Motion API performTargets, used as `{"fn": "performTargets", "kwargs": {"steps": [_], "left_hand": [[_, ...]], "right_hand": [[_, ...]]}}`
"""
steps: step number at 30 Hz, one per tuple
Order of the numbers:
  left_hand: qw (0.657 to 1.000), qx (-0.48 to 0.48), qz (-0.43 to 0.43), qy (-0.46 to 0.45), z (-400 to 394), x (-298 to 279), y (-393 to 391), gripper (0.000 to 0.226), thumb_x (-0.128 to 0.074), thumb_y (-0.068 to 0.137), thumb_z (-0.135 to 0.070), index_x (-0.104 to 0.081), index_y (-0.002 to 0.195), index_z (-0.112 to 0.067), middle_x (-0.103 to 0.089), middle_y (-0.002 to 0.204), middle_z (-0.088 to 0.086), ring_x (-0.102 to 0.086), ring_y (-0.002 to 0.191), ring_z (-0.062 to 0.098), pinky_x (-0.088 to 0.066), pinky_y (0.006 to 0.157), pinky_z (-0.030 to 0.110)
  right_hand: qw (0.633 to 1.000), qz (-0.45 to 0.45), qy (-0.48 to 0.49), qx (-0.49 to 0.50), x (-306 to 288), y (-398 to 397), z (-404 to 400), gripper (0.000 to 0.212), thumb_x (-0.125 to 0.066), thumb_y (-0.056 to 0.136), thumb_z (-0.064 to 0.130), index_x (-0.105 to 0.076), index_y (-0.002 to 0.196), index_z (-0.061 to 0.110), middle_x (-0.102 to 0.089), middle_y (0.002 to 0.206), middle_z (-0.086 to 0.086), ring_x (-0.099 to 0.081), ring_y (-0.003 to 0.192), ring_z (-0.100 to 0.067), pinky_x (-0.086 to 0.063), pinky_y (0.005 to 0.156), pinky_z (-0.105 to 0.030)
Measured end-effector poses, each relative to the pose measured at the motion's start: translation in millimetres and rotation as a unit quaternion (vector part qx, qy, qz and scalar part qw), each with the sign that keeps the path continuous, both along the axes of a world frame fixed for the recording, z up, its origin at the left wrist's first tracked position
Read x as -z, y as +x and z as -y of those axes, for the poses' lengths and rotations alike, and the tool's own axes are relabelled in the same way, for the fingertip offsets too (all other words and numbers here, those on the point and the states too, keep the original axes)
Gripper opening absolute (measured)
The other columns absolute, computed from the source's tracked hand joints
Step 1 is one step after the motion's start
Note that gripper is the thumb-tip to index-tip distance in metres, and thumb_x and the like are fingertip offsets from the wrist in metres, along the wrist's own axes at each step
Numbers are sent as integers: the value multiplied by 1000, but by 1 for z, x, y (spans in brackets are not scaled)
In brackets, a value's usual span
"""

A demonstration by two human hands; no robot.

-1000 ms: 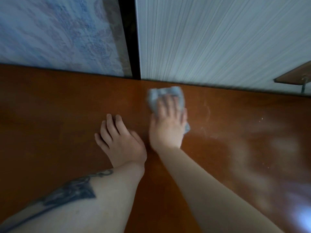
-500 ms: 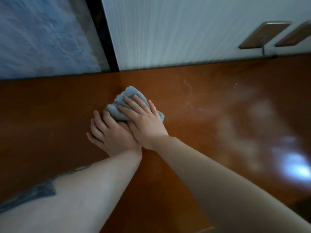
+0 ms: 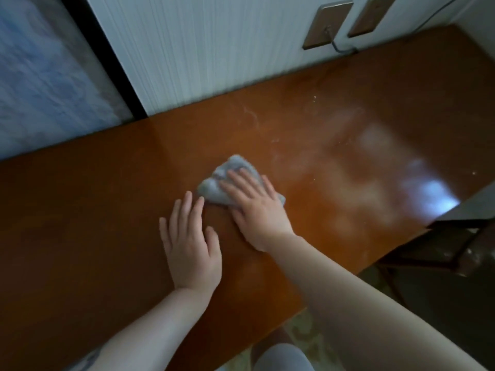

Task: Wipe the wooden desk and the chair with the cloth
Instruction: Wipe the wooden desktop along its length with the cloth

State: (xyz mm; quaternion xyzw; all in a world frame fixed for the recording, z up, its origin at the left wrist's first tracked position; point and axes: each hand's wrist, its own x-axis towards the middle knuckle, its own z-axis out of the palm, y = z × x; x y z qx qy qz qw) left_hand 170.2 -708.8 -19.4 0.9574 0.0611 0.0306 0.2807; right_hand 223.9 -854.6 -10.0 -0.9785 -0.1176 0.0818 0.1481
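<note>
A glossy brown wooden desk (image 3: 93,223) fills most of the view. A crumpled grey-blue cloth (image 3: 217,183) lies near its middle. My right hand (image 3: 257,207) presses flat on the cloth with straight fingers and covers its right part. My left hand (image 3: 190,242) rests flat on the bare desk just left of the cloth, its fingertips close to the cloth's edge. A dark wooden chair (image 3: 450,250) stands past the desk's right edge, only partly in view.
A white ribbed wall (image 3: 214,49) runs along the desk's back edge, with two brown wall plates (image 3: 326,25) and a cable. A bluish patterned panel (image 3: 48,84) is at the back left. Pale dusty smears (image 3: 348,162) and glare mark the desk's right part. A patterned floor shows below.
The view has swung so the desk's right edge and the chair appear. My right hand has slid the cloth away from the wall toward the desk's middle. My left hand stays flat beside it.
</note>
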Motion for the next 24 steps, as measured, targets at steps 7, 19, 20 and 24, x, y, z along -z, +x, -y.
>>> {"fn": "performTargets", "kwargs": {"steps": [7,19,20,24], "left_hand": [[992,91,-38,81,18,3,-3,54,-24,95,-35,-41,145,-23,-32,156,-2,-19,147,17,-11,119,49],[996,76,-34,44,17,0,-3,44,-38,98,-18,-48,140,-18,-39,152,1,-24,146,18,-11,119,48],[996,72,-31,37,17,-1,-3,46,-35,96,-18,-49,139,-17,-40,152,2,-24,145,18,-11,119,48],[996,77,-32,18,16,-3,-4,43,-43,96,-10,-51,137,-16,-36,154,2,-22,146,19,-10,120,46]], "right_hand": [[945,63,-18,319,10,-96,-17,51,-32,96,35,-42,146,30,-34,156,3,-18,148,-18,-6,119,-43],[949,61,-21,309,10,-117,-28,50,-35,96,38,-41,146,31,-36,155,3,-19,148,-20,-22,118,-52],[974,47,-14,223,5,-117,-37,50,-35,97,38,-39,146,32,-33,156,4,-16,149,-20,-17,119,-51],[998,-7,30,50,0,-88,11,48,-42,101,34,-35,148,35,-24,160,10,-4,150,-12,1,119,-44]]}}
